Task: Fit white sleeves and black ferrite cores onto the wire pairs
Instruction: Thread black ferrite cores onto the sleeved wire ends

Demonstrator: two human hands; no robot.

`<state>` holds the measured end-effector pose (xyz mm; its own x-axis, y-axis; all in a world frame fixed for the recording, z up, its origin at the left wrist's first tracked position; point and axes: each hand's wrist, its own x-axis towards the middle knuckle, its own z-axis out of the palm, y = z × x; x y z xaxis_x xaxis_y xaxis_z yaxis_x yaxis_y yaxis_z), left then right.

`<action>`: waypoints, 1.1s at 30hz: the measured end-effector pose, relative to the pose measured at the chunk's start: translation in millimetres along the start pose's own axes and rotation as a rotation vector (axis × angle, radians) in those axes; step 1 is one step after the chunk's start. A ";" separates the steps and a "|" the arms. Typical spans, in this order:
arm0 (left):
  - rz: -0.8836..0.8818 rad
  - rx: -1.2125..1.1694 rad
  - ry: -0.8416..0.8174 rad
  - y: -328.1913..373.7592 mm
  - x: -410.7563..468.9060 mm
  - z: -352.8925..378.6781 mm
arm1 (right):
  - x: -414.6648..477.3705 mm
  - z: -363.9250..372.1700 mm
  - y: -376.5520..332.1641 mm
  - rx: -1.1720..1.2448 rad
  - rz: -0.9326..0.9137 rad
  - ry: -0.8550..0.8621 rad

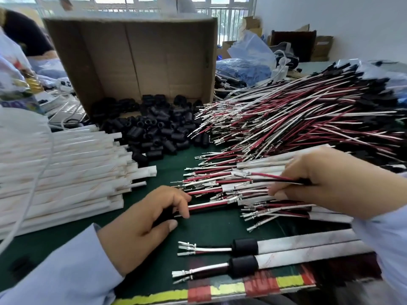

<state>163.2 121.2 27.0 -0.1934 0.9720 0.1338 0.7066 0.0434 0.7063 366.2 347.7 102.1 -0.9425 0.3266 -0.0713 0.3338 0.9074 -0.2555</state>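
One wire pair (209, 205) is gripped by L hand (145, 219), long axis running rightward from it. A 2nd pair (273, 177) is pinched by R hand (319, 179), terminals pointed twd L hand.

A single wide-angle camera, worn on the person's head, covers the whole scene. It faces forward and down onto the green mat (209, 228), which fills the lower centre at close range. The left hand (149, 219) and right hand (319, 183) lie nearest the lens, reaching in from the bottom corners. The cardboard box (132, 58) stands farther back at upper centre; the windows (220, 5) run along the top edge, farthest away. The striped tape (220, 290) on the near bench edge slants across the bottom.
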 end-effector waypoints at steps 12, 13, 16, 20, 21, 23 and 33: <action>-0.042 0.033 0.309 1.0 0.0 -5.4 | 45.1 30.5 -23.9 0.644 -0.334 0.170; -0.032 -0.110 0.328 5.4 2.8 -7.3 | 44.4 32.9 -24.0 0.647 -0.342 0.223; 0.038 -0.347 0.337 18.8 18.9 -10.4 | 39.2 42.0 -25.8 0.600 -0.357 0.389; 0.071 -0.484 0.298 24.6 36.3 -1.6 | 32.6 47.6 -30.5 0.469 -0.380 0.507; 0.069 -0.491 0.302 23.6 37.5 1.7 | 32.1 47.7 -30.2 0.475 -0.392 0.513; 0.067 -0.547 0.309 21.9 37.6 5.5 | 32.2 48.0 -29.0 0.487 -0.418 0.523; 0.029 -0.508 0.346 19.1 28.9 13.2 | 32.9 52.9 -36.7 0.406 -0.407 0.598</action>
<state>180.0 153.2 35.3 -0.4488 0.8361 0.3156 0.3186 -0.1802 0.9306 321.9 311.1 58.2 -0.7809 0.1829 0.5973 -0.1721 0.8562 -0.4871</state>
